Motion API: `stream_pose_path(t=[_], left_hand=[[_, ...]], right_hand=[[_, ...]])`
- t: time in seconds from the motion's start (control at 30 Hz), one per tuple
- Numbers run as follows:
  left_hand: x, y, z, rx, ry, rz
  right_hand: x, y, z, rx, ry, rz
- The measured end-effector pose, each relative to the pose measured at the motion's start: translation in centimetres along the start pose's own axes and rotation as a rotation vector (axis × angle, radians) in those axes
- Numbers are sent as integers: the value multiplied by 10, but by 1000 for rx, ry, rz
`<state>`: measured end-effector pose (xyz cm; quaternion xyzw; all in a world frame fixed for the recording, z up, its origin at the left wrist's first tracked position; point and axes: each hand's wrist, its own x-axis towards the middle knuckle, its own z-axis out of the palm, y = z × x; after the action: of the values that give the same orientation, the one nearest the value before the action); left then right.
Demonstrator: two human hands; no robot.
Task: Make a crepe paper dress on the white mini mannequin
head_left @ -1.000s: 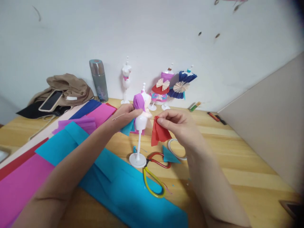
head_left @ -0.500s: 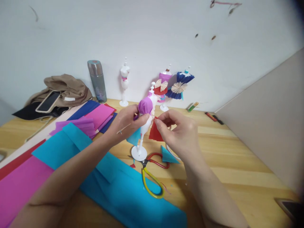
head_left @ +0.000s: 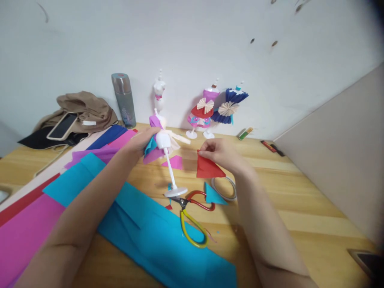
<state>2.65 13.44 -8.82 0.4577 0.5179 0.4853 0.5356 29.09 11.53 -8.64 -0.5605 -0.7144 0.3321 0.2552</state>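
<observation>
My left hand [head_left: 143,142] is closed around the upper part of a small white dress-form mannequin [head_left: 163,141], which leans with its round base low over the table. Purple, blue and cream paper pieces hang on the mannequin, and a cream strip [head_left: 179,137] sticks out to the right. Between thumb and fingertips, my right hand [head_left: 220,154] pinches a red paper piece [head_left: 208,167] by its top corner, apart from the mannequin. Scissors [head_left: 193,228] with one red and one yellow handle lie below, partly on blue paper. Left-hand fingertips are hidden behind the mannequin.
Behind stand a bare mannequin [head_left: 159,90] and two dressed ones, in purple and red [head_left: 201,110] and in navy [head_left: 229,105]. A tape roll [head_left: 232,186], blue sheets [head_left: 168,244], a flask [head_left: 124,102], a phone [head_left: 62,126] and brown cloth [head_left: 87,106] lie around.
My left hand has moved left and turned the mannequin, so its cream strip now points right. My right hand has drawn the red piece away from it, and a pink scrap shows on the table.
</observation>
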Motion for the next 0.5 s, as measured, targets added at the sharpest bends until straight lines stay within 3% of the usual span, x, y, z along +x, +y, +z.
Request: stream_pose_path(t=[0.1,0.23,0.5], left_hand=[[13,-23,0,-40,-70,-42],[15,-31,-3,-51,-155,-20],[16,-37,-4,-64,-277,-156]], right_hand=[[18,23,13,-39,-85,32],[28,40,23,-34,-152,54],[33,54,30,-30,-94,32]])
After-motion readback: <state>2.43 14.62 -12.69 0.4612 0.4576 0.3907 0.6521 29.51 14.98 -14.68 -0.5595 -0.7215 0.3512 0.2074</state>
